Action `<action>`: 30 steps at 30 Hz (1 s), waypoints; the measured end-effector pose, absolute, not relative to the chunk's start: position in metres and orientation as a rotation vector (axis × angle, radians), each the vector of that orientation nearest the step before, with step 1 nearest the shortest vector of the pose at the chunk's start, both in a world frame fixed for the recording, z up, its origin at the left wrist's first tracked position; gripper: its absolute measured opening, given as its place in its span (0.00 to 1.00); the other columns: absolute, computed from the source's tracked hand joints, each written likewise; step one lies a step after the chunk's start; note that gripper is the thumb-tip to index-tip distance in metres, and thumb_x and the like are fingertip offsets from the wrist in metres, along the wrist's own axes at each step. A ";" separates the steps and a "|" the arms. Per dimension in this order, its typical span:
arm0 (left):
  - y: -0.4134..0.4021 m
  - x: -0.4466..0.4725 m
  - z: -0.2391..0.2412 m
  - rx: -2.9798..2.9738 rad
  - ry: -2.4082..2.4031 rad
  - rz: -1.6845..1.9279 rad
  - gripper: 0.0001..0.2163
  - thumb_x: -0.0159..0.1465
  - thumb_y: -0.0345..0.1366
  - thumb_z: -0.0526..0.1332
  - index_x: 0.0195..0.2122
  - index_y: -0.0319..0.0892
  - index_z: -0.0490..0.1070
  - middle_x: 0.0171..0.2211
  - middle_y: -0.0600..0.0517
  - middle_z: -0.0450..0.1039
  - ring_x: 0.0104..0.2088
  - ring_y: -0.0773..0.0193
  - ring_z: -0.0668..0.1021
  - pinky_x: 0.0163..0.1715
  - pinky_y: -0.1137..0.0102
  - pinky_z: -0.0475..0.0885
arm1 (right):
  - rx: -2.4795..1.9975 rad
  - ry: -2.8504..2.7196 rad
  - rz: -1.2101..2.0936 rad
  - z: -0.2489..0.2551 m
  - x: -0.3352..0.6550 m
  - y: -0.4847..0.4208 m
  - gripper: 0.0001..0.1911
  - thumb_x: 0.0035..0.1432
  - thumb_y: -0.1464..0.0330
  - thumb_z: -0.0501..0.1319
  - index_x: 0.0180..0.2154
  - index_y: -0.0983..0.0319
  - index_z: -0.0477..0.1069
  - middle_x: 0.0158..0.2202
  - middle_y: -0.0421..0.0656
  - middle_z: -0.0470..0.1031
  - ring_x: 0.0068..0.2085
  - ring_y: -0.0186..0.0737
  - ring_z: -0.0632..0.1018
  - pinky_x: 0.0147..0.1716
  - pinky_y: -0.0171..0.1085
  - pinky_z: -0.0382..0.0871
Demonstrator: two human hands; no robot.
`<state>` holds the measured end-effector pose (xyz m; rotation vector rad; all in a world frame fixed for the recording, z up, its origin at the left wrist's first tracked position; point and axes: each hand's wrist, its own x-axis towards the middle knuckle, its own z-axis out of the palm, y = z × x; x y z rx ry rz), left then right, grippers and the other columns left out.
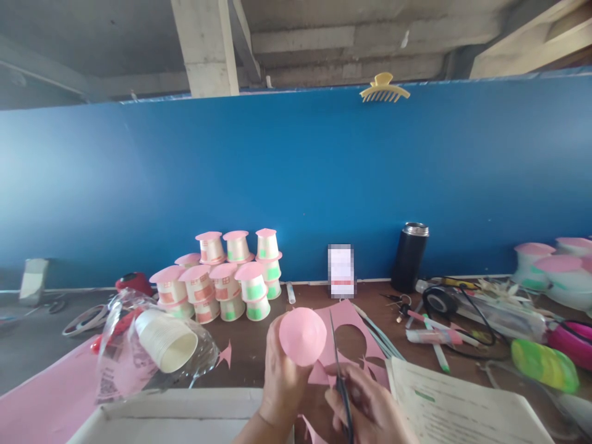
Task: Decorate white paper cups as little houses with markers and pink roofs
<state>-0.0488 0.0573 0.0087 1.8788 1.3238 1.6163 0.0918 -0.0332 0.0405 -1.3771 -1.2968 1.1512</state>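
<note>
My left hand [281,385] holds up a round pink paper cone [303,336] by its lower edge. Just right of it, my right hand [365,404] grips black scissors [341,382] with the blades pointing up beside the cone. Under both hands lies a pink paper sheet [351,333] with round holes cut out of it. Small pink scraps [226,354] lie on the brown table.
Paper cups with pink cone lids [226,277] are stacked at the back. A plastic sleeve of white cups [164,339] lies at left. A black flask [409,256], pens, cables and tape clutter the right. A printed sheet [453,407] lies at front right, a white box [176,419] at front.
</note>
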 end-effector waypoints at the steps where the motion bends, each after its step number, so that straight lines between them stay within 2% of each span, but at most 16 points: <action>1: 0.057 -0.049 0.010 1.881 1.331 1.597 0.28 0.55 0.38 0.66 0.56 0.43 0.59 0.52 0.40 0.68 0.51 0.46 0.73 0.50 0.52 0.70 | -1.506 -1.401 0.951 0.039 0.099 -0.031 0.20 0.56 0.55 0.61 0.46 0.59 0.69 0.22 0.37 0.70 0.24 0.37 0.73 0.25 0.34 0.64; 3: 0.057 -0.050 0.012 1.895 1.354 1.554 0.30 0.55 0.43 0.66 0.56 0.40 0.59 0.51 0.39 0.69 0.50 0.47 0.74 0.49 0.53 0.71 | -1.674 -1.537 0.581 0.034 0.116 -0.026 0.25 0.56 0.58 0.60 0.54 0.59 0.66 0.27 0.41 0.76 0.30 0.42 0.77 0.33 0.38 0.67; 5: 0.057 -0.050 0.015 1.911 1.368 1.522 0.30 0.56 0.46 0.66 0.56 0.38 0.60 0.50 0.38 0.70 0.51 0.46 0.74 0.49 0.53 0.71 | -1.821 -1.592 0.471 0.031 0.131 -0.023 0.27 0.57 0.60 0.58 0.57 0.60 0.62 0.27 0.40 0.76 0.29 0.44 0.77 0.31 0.38 0.67; 9: 0.057 -0.049 0.017 1.908 1.355 1.511 0.30 0.55 0.49 0.66 0.54 0.38 0.63 0.49 0.37 0.71 0.50 0.46 0.75 0.48 0.54 0.71 | -1.945 -1.708 0.445 0.035 0.142 -0.024 0.22 0.53 0.68 0.57 0.52 0.56 0.69 0.28 0.40 0.78 0.30 0.43 0.78 0.29 0.35 0.64; 15: 0.058 -0.050 0.021 1.885 1.306 1.520 0.28 0.55 0.49 0.66 0.52 0.39 0.67 0.45 0.40 0.74 0.48 0.46 0.76 0.47 0.55 0.72 | -1.964 -1.639 0.606 0.039 0.138 -0.025 0.24 0.44 0.72 0.61 0.47 0.58 0.73 0.30 0.39 0.79 0.34 0.41 0.79 0.32 0.33 0.65; 17: 0.057 -0.050 0.026 1.862 1.313 1.502 0.28 0.54 0.48 0.66 0.53 0.38 0.67 0.46 0.39 0.74 0.48 0.46 0.76 0.47 0.55 0.71 | -1.923 -1.621 0.595 0.038 0.139 -0.023 0.19 0.46 0.70 0.62 0.43 0.59 0.74 0.32 0.41 0.79 0.35 0.42 0.79 0.34 0.34 0.66; 20: 0.051 -0.048 0.032 1.816 1.303 1.442 0.29 0.54 0.47 0.66 0.54 0.37 0.65 0.47 0.39 0.74 0.47 0.46 0.76 0.48 0.54 0.71 | -1.775 -1.587 0.480 0.041 0.138 -0.021 0.11 0.55 0.62 0.61 0.40 0.58 0.75 0.32 0.42 0.78 0.32 0.42 0.78 0.33 0.37 0.68; 23: 0.043 -0.040 0.030 1.776 1.263 1.419 0.35 0.50 0.45 0.69 0.57 0.37 0.63 0.48 0.39 0.74 0.49 0.44 0.76 0.49 0.54 0.71 | -1.564 -1.485 0.518 0.048 0.128 -0.023 0.15 0.56 0.58 0.61 0.42 0.58 0.73 0.36 0.44 0.77 0.31 0.41 0.77 0.31 0.38 0.70; 25: 0.037 -0.032 0.023 1.779 1.205 1.402 0.38 0.47 0.43 0.71 0.59 0.39 0.61 0.48 0.40 0.74 0.49 0.44 0.76 0.48 0.54 0.72 | -1.447 -1.450 0.650 0.052 0.121 -0.025 0.20 0.54 0.59 0.64 0.48 0.58 0.71 0.41 0.46 0.77 0.37 0.43 0.78 0.33 0.38 0.72; 27: 0.033 -0.025 0.014 1.784 1.133 1.332 0.37 0.49 0.41 0.70 0.60 0.42 0.60 0.45 0.42 0.76 0.45 0.46 0.78 0.45 0.54 0.75 | -1.354 -1.440 0.788 0.053 0.114 -0.027 0.26 0.52 0.60 0.66 0.52 0.59 0.69 0.46 0.48 0.76 0.44 0.47 0.78 0.38 0.39 0.73; 30: 0.029 -0.018 0.005 1.792 1.100 1.282 0.32 0.53 0.41 0.67 0.60 0.48 0.63 0.39 0.45 0.79 0.41 0.46 0.80 0.41 0.55 0.78 | -1.253 -1.405 0.922 0.049 0.108 -0.027 0.28 0.50 0.58 0.67 0.52 0.60 0.69 0.48 0.49 0.75 0.48 0.49 0.77 0.45 0.42 0.72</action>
